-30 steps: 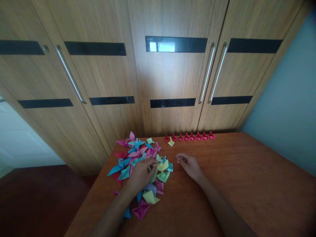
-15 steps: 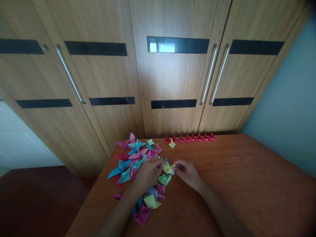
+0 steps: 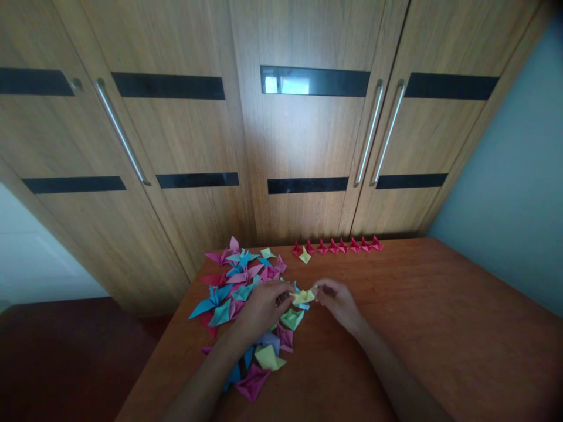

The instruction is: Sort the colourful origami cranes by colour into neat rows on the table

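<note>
A yellow folded paper piece (image 3: 303,296) is held between my two hands just above the wooden table (image 3: 440,340). My left hand (image 3: 263,308) pinches its left end, fingers closed, over the right side of a pile of pink, blue, green and yellow origami pieces (image 3: 240,287). My right hand (image 3: 339,303) pinches the piece's right end. Both forearms reach in from the bottom edge.
A row of several red origami pieces (image 3: 341,245) lines the table's far edge, with one yellow piece (image 3: 305,255) just in front of its left end. Wooden wardrobe doors with metal handles (image 3: 369,135) stand behind. The table's left edge drops to a dark floor (image 3: 65,363).
My left hand lifted the yellow piece out of the pile and brought it right. My right hand moved left to meet it and took hold of its other end.
</note>
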A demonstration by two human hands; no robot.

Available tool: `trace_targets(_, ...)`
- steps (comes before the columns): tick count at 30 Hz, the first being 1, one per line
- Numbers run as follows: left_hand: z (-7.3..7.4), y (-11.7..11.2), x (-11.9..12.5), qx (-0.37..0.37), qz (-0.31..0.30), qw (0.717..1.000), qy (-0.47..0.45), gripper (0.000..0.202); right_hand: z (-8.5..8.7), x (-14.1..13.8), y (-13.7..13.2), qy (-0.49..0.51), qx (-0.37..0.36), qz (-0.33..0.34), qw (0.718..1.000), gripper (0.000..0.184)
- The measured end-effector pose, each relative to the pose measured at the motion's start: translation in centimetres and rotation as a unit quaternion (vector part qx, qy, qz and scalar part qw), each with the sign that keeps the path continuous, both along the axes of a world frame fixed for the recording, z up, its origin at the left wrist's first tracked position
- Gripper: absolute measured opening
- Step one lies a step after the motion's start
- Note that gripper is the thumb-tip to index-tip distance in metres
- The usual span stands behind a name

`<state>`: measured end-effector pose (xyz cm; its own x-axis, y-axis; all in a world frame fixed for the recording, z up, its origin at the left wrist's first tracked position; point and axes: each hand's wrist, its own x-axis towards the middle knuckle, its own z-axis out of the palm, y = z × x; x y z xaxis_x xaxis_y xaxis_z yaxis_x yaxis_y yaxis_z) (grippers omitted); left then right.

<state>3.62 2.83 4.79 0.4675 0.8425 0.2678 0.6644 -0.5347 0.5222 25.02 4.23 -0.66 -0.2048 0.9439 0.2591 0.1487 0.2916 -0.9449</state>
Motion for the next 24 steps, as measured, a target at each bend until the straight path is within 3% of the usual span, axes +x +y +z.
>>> trace_targets(5, 1.8, 1.6, 1.7, -0.008, -0.074, 0.997, 0.017, 0.017, -0.6, 1.1, 1.5, 0.072, -0.039, -0.014, 0.997, 0.03)
trace_targets(9, 2.2, 4.6, 4.2, 0.009, -0.073, 0.994, 0.078, 0.018, -2.3, 2.7, 3.3, 0.054, -0.034, -0.117, 0.991, 0.032)
trace_targets(13, 1.5, 7.9, 7.0, 0.035, -0.027, 0.99, 0.135, 0.018, -3.8, 4.2, 4.5, -0.048, -0.01, -0.214, 0.975, 0.029)
trace_targets(18, -0.1, 10.7, 9.8, 0.037, 0.018, 0.982, 0.183, 0.02, -3.9, 4.4, 4.5, -0.133, 0.011, -0.217, 0.967, 0.022)
trace_targets(24, -1.7, 12.0, 11.1, 0.02, 0.052, 0.971, 0.233, 0.022, -3.5, 4.1, 4.4, -0.176, 0.0, -0.216, 0.96, 0.02)
